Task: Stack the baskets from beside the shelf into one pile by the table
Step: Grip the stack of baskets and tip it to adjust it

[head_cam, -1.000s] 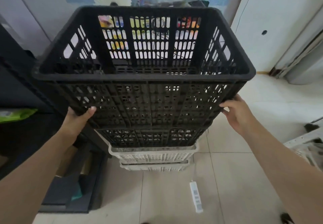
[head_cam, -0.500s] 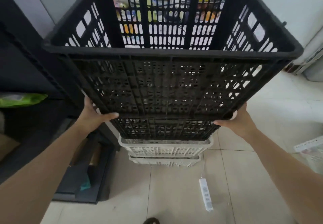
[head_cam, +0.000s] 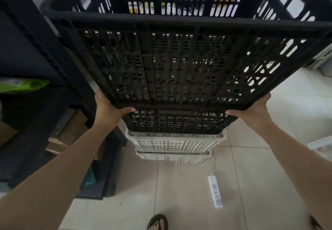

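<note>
Tiled floor (head_cam: 188, 184) below, both hands' fingers (head_cam: 125, 109) clamp the black basket (head_cam: 179, 68).

Pale tiled floor (head_cam: 188, 193), stacked white baskets (head_cam: 174, 144), white power strip (head_cam: 215, 191), sandalled foot (head_cam: 158, 222)

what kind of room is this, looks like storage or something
Probably a storeroom or utility corner, though that is a guess. A dark shelf unit holding cardboard boxes stands at the left, plastic baskets are stacked on the tiled floor, and a power strip lies loose.
</note>
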Tool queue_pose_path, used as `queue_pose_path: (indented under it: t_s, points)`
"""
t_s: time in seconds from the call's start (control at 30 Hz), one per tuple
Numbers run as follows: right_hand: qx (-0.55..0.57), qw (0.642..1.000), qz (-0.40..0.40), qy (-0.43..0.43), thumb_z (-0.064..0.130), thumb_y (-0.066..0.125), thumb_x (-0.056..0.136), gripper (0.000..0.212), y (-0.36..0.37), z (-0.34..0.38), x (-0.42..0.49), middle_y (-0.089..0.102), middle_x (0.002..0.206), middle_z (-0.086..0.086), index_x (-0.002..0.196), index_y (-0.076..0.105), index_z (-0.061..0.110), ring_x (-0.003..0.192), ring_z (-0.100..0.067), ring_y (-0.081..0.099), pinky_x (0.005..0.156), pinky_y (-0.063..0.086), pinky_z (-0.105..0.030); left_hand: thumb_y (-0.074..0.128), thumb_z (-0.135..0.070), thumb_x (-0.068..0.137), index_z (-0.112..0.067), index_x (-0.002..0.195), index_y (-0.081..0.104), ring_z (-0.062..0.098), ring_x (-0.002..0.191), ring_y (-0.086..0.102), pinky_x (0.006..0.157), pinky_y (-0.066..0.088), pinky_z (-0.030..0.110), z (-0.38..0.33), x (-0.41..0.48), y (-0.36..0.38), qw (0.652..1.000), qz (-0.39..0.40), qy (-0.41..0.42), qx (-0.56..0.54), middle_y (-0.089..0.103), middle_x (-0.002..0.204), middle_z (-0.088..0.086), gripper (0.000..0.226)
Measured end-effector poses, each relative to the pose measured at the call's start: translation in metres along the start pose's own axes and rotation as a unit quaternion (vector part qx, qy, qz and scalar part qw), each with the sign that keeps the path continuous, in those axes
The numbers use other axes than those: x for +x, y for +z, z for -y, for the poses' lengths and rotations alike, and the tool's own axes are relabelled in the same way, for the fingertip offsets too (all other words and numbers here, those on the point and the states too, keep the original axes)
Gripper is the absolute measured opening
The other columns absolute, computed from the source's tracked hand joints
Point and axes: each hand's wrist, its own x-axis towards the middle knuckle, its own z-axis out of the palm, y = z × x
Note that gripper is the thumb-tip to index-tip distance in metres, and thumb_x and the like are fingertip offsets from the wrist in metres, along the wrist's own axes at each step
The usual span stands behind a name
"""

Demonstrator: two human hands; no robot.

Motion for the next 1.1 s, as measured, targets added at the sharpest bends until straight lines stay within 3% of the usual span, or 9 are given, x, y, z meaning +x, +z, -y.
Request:
queue_pose_path:
  t_s: [0.17,0.33,0.43,0.53,0.63,0.8,0.93,1.03,1.1]
  points:
    - [0.031,0.999,-0.016,0.0,0.006,0.086,0.061,0.106,0.0,0.0,-0.003,0.039,0.128,0.005,0.141,0.015,0.008,0.116,-0.008,0.041,0.094,0.034,-0.017,0.086,-0.022,0.062,-0.015,0.135,0.035,0.012,0.123,0.041,0.109,0.038,0.034,0.001,-0.006,0.007,0.998,-0.053,-0.021,0.007,0.038,0.139,0.007,0.089]
    - [0.109,0.987,-0.058,0.101,0.024,0.086,0.064,0.121,0.021,-0.026,-0.009,0.02,0.152,-0.009,0.151,0.003,0.021,0.132,-0.018,0.037,0.106,0.034,-0.032,0.078,-0.062,0.053,-0.025,0.149,0.014,0.023,0.141,0.031,0.114,0.031,0.041,0.03,-0.007,0.018,0.988,-0.006,-0.135,-0.072,0.025,0.154,0.008,0.121]
    - [0.129,0.983,-0.004,0.132,0.032,0.087,0.061,0.116,0.038,-0.057,-0.015,0.02,0.156,-0.004,0.149,0.012,0.026,0.143,-0.019,0.022,0.115,0.025,-0.039,0.071,-0.039,0.077,-0.013,0.144,0.03,0.022,0.133,0.043,0.103,0.035,0.027,0.048,-0.008,0.038,0.978,0.034,-0.166,-0.118,0.045,0.145,0.005,0.083]
    - [0.17,0.974,0.068,0.132,0.03,0.086,0.058,0.1,0.064,-0.085,-0.019,0.04,0.14,0.01,0.137,0.024,0.028,0.128,-0.012,0.04,0.102,0.035,-0.031,0.064,-0.027,0.086,-0.012,0.139,0.04,0.014,0.122,0.047,0.098,0.034,0.023,0.065,-0.005,0.06,0.978,0.029,-0.148,-0.142,0.051,0.134,0.0,0.06]
    - [0.182,0.975,0.039,0.117,0.012,0.08,0.072,0.089,0.093,-0.111,-0.017,0.049,0.124,0.01,0.141,0.024,0.02,0.112,-0.009,0.048,0.087,0.043,-0.022,0.057,-0.031,0.09,-0.016,0.136,0.046,0.013,0.113,0.049,0.107,0.036,0.033,0.08,0.001,0.069,0.968,0.029,-0.136,-0.209,0.054,0.12,-0.006,0.049]
    - [0.177,0.979,0.047,0.084,0.033,0.088,0.056,0.096,0.119,-0.162,-0.012,0.055,0.11,0.024,0.133,0.03,0.03,0.106,-0.004,0.057,0.098,0.046,-0.04,0.053,-0.042,0.09,-0.023,0.14,0.039,0.012,0.114,0.05,0.1,0.04,0.032,0.101,0.011,0.086,0.967,-0.004,-0.051,-0.25,0.053,0.119,-0.01,0.054]
    - [0.152,0.988,-0.003,-0.008,0.018,0.083,0.067,0.097,0.138,-0.187,0.002,0.051,0.113,0.02,0.142,0.022,0.019,0.114,-0.009,0.047,0.096,0.036,-0.026,0.054,-0.052,0.086,-0.022,0.134,0.046,0.004,0.094,0.059,0.092,0.05,0.021,0.102,0.012,0.095,0.962,-0.051,-0.013,-0.269,0.058,0.104,-0.013,0.058]
    - [0.148,0.987,-0.026,-0.059,0.038,0.086,0.056,0.108,0.149,-0.195,0.008,0.051,0.125,0.011,0.142,0.024,0.021,0.115,-0.011,0.05,0.103,0.039,-0.031,0.06,-0.074,0.066,-0.029,0.126,0.054,0.01,0.1,0.063,0.097,0.051,0.033,0.106,0.013,0.099,0.95,-0.044,-0.013,-0.309,0.064,0.111,-0.01,0.075]
    - [0.169,0.981,-0.042,-0.085,0.045,0.086,0.046,0.115,0.152,-0.195,0.012,0.056,0.12,0.013,0.141,0.026,0.021,0.112,-0.009,0.055,0.105,0.04,-0.033,0.059,-0.08,0.058,-0.028,0.131,0.053,0.008,0.096,0.065,0.084,0.054,0.026,0.111,0.012,0.099,0.949,-0.033,0.0,-0.314,0.066,0.114,-0.009,0.09]
